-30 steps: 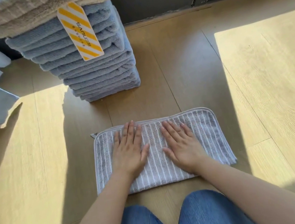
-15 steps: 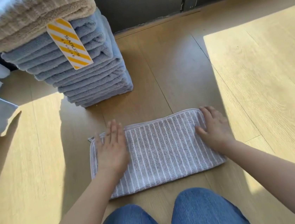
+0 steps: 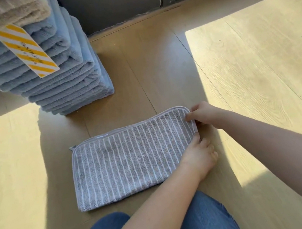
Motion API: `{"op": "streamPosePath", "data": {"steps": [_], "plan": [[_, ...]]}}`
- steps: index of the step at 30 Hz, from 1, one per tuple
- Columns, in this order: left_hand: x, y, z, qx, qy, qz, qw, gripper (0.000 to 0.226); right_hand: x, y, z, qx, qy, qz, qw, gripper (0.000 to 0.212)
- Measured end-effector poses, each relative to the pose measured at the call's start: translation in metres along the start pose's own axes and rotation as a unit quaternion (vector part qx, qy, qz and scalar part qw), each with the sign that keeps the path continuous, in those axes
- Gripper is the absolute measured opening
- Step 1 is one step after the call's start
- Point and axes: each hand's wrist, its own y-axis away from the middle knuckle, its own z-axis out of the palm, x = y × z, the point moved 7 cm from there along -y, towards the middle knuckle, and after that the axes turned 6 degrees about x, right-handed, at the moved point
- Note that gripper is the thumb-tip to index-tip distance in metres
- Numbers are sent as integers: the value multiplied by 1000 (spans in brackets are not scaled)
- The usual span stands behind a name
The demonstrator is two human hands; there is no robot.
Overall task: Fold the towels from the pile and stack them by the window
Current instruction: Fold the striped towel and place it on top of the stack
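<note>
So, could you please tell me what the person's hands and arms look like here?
The left hand and right hand are bare, with no gloves, rings or watch that I can see. No sleeve or cuff is in view anywhere up to the frame's edge. The only clothing in view is the blue jeans at the bottom.

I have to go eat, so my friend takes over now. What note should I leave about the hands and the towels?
Left hand: seems to pinch the near right edge of the striped towel.
Right hand: pinches the far right corner.
Striped towel: lies flat on the floor, folded into a long rectangle.
Done: a tall stack of folded towels stands beyond it, to the left.
Left: probably fold the right end over, then put this towel on the stack.
</note>
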Motion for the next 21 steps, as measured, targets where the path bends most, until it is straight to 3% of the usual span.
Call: {"op": "streamPosePath", "data": {"steps": [4, 6, 11, 16, 21], "plan": [[-6, 17, -8, 23, 8, -40, 999, 9, 0, 2, -2, -2, -93, 9, 996, 23], [-6, 18, -12, 35, 27, -60, 997, 17, -3, 7, -7, 13, -122, 10, 992, 23], [-2, 27, -69, 164, 30, -69, 984, 13, -14, 26, -39, 117, -150, -6, 982, 20], [-17, 82, -92, 287, 64, -104, 950, 15, -48, 58, -42, 136, -163, -57, 976, 3], [-36, 159, -58, 286, 80, -134, 946, 10, -100, 82, 29, 68, -105, -142, 982, 32]]}}
